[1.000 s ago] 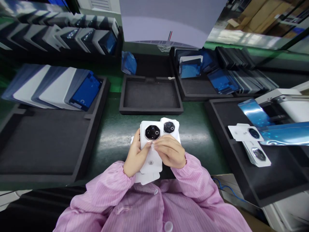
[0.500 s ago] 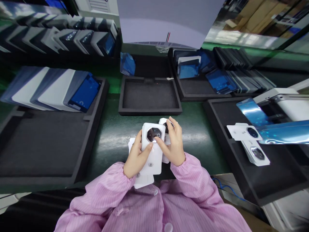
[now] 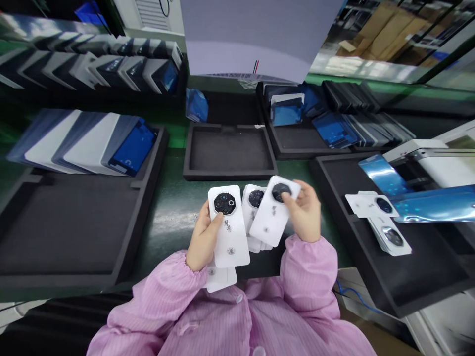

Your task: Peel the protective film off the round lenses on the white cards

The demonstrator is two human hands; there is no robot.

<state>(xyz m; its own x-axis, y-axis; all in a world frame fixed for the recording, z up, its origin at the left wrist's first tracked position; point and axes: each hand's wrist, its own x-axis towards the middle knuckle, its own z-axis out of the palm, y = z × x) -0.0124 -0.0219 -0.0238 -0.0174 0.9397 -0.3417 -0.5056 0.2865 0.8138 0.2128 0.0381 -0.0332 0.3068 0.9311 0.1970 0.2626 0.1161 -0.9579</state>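
My left hand (image 3: 202,240) grips a stack of white phone back covers; the top cover (image 3: 228,227) shows a dark octagonal camera ring. Behind it another white cover (image 3: 254,202) fans out from the same stack. My right hand (image 3: 306,215) pinches a separate white back cover (image 3: 272,212) by its camera end, thumb on the round camera ring, and holds it tilted to the right of the stack. Both hands hover above the green table (image 3: 174,212), in front of my pink sleeves.
An empty black foam tray (image 3: 229,170) lies just beyond the hands. A large black tray (image 3: 63,217) at left holds leaning covers at its far end. A tray at right (image 3: 419,257) carries two white covers (image 3: 386,225) beside a white machine. More racks of covers line the back.
My right hand has lifted one cover off the stack and drawn it to the right. The left hand still holds the rest, now tilted more upright.
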